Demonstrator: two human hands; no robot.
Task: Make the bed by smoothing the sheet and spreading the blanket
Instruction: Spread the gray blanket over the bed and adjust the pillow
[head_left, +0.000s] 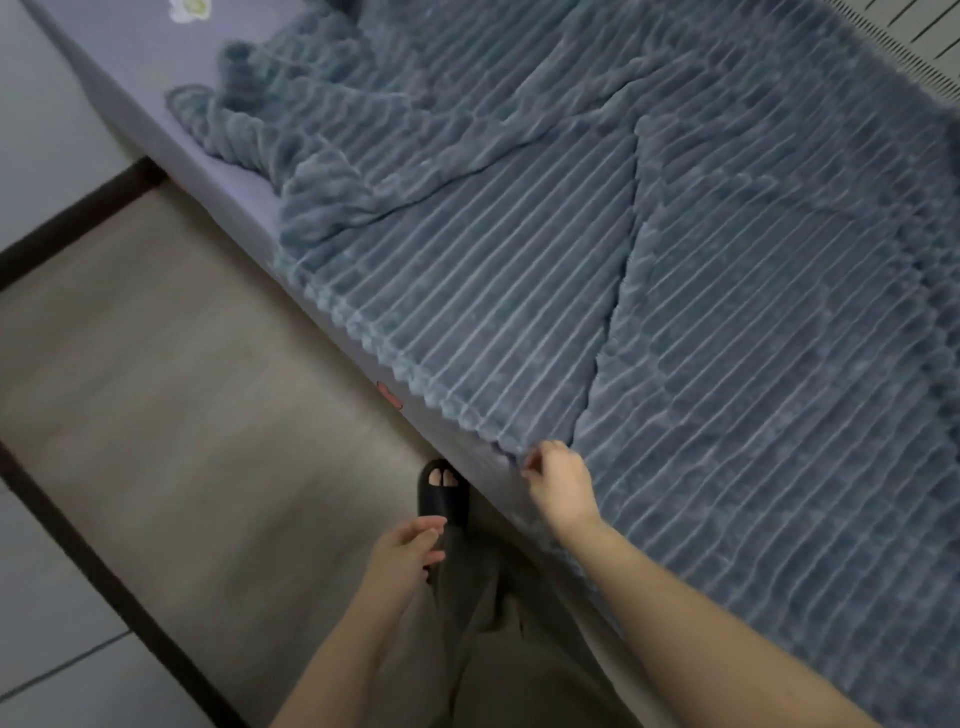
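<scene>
Along near edge of bed (244, 208), grey-blue ribbed plush blanket (519, 286) lies over lavender sheet (130, 67): flat close by, one long diagonal crease, bunched in folds toward far end. Right hand (558, 480) pinches blanket hem at bed edge, fingers (535, 458) curled on it. Left hand (410, 545) hangs over floor (156, 389), fingers loosely straight, holding nothing. Small red mark (388, 395) on sheet side, too small to read. White flower print (189, 9) at far end. Black slipper (443, 488) beside bed.

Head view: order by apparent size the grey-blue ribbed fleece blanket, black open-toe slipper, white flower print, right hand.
1. grey-blue ribbed fleece blanket
2. right hand and black open-toe slipper: alike; slipper partly hidden
3. white flower print, cropped
</scene>
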